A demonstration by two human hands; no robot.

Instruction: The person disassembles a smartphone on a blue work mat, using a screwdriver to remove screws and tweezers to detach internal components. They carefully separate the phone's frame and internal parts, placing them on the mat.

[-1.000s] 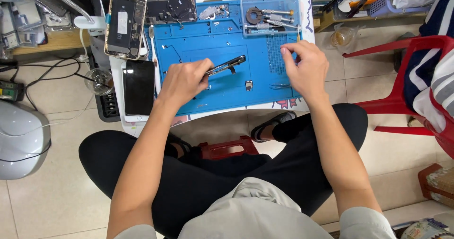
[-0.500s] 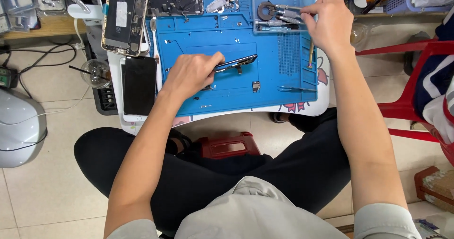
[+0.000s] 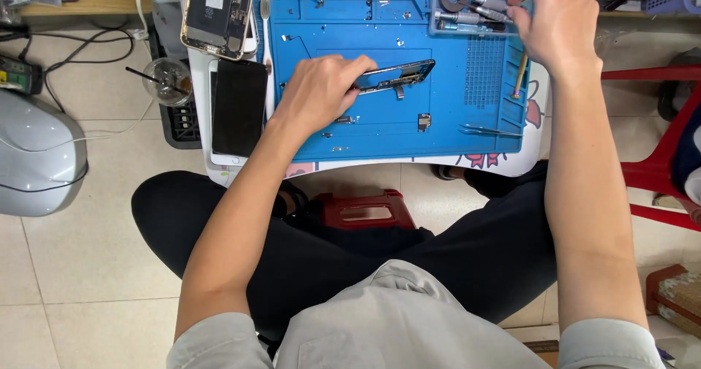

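The left hand (image 3: pixel 321 91) stays at the middle of the blue mat (image 3: pixel 387 132), fingers clamped on the dark phone frame (image 3: pixel 398 75) as before. Beyond it, the right hand (image 3: pixel 551 22) has moved on to the mat's far right corner, fingertips pinched among the screwdrivers (image 3: pixel 475 11) in the tray; whether they grip one, I cannot tell.

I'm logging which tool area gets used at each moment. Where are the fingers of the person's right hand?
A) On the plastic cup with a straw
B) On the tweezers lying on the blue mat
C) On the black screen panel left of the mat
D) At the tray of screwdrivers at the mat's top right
D: the right hand has its fingertips at the screwdrivers in the tray, while the tweezers lie untouched on the blue mat.
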